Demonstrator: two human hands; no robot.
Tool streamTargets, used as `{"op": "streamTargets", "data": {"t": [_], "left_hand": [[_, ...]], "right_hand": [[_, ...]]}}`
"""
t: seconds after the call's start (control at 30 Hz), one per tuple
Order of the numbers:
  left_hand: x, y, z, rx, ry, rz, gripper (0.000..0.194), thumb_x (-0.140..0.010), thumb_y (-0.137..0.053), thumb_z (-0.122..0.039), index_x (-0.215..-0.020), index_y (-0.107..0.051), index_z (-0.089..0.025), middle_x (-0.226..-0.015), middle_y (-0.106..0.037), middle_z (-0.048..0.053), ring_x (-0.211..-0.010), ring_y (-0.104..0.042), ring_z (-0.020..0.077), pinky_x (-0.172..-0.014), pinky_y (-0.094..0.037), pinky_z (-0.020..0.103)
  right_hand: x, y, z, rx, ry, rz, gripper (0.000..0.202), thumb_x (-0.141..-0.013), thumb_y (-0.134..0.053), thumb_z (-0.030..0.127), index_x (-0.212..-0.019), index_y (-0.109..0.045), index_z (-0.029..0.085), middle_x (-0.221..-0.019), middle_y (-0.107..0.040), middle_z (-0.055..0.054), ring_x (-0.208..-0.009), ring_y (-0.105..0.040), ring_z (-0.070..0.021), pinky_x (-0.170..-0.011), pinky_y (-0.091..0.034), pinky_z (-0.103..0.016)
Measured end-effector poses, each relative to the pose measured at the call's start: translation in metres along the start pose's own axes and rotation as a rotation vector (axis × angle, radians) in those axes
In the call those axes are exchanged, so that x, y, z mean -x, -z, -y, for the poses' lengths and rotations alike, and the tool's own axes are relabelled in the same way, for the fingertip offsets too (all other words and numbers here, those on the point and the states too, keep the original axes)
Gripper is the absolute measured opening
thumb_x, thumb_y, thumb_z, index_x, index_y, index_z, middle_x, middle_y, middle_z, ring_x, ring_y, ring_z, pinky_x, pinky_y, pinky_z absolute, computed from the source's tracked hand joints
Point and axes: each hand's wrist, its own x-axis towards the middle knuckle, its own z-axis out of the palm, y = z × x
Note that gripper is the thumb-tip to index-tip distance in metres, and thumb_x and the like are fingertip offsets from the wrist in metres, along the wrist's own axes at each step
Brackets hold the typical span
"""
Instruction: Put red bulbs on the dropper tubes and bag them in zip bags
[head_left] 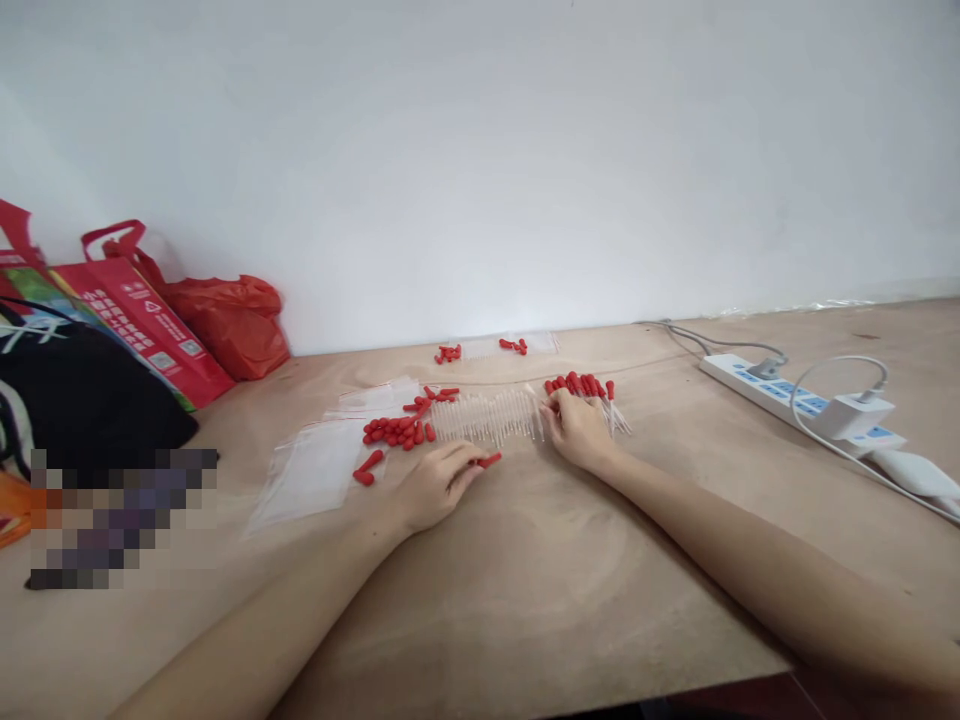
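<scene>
My left hand pinches a red rubber bulb between thumb and fingers, just in front of a row of thin clear dropper tubes. My right hand is closed at the right end of that row, its fingertips at a tube; the exact grip is too small to make out. Beyond it lie several droppers with red bulbs on their tubes. Left of the row is a pile of loose red bulbs, partly over clear zip bags.
More red bulbs and a clear bag lie near the wall. A white power strip with a plugged charger and cables is at right. Red shopping bags and a black bag stand at left.
</scene>
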Motion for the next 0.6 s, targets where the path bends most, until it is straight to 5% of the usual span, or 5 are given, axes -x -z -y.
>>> {"op": "streamTargets", "data": {"t": [0.23,0.33,0.6], "left_hand": [[-0.002,-0.003,-0.006,0.043,0.078,0.057,0.021,-0.078,-0.052,-0.024,-0.098,-0.055,-0.017,-0.094,-0.057,0.006,-0.080,-0.055,0.0156,-0.071,-0.046,0.028],[-0.006,-0.010,-0.006,0.037,0.109,0.041,0.027,-0.076,-0.057,-0.031,-0.099,-0.059,-0.017,-0.097,-0.055,0.006,-0.085,-0.055,0.0166,-0.077,-0.045,0.029],[-0.012,-0.019,-0.009,0.075,0.227,-0.006,0.014,-0.085,-0.043,-0.021,-0.085,-0.056,-0.018,-0.084,-0.060,0.002,-0.079,-0.056,0.0151,-0.072,-0.043,0.028]], "right_hand": [[0.034,0.010,-0.014,-0.167,0.370,0.061,0.024,-0.087,-0.037,0.023,-0.105,-0.052,0.017,-0.083,-0.062,-0.006,-0.076,-0.054,-0.0158,-0.071,-0.031,-0.030],[0.033,0.009,-0.011,-0.162,0.421,0.082,0.025,-0.087,-0.036,0.022,-0.103,-0.055,0.018,-0.080,-0.061,-0.006,-0.073,-0.054,-0.0150,-0.071,-0.031,-0.030],[0.031,0.010,0.000,-0.204,0.452,0.093,0.020,-0.085,-0.039,0.020,-0.093,-0.058,0.017,-0.080,-0.060,-0.004,-0.073,-0.052,-0.0136,-0.072,-0.029,-0.031]]}}
